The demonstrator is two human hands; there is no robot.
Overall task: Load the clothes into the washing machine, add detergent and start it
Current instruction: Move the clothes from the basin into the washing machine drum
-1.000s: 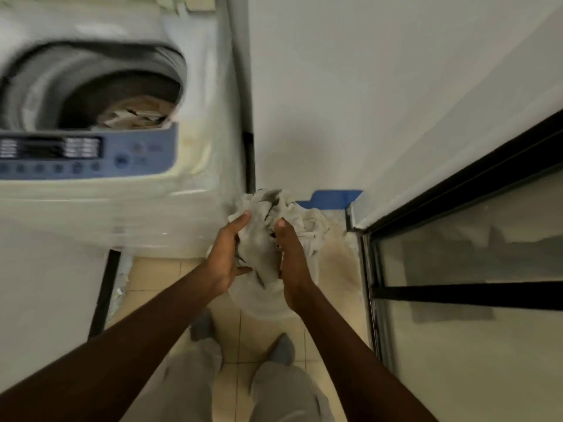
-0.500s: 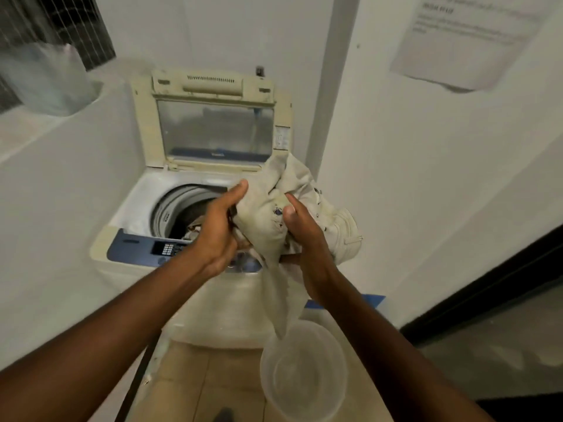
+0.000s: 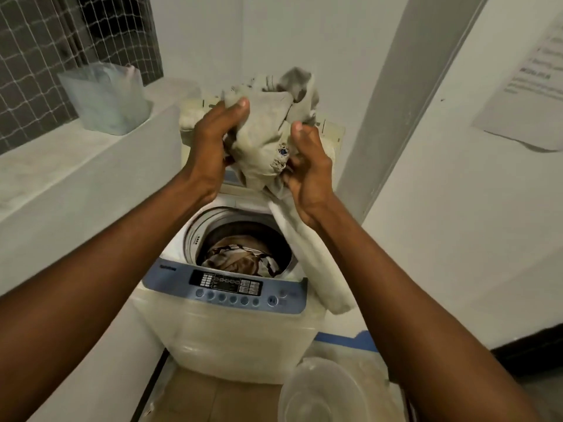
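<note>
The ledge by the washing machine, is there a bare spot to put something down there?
Yes. The white ledge is bare from the plastic bag by the netted window forward to the picture's edge. The space over the drum is crowded: both hands, left hand and right hand, hold the beige garment there.

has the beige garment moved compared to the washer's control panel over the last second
Yes. The beige garment, gripped by the left hand and right hand, has risen from below the control panel to above the open drum.
</note>
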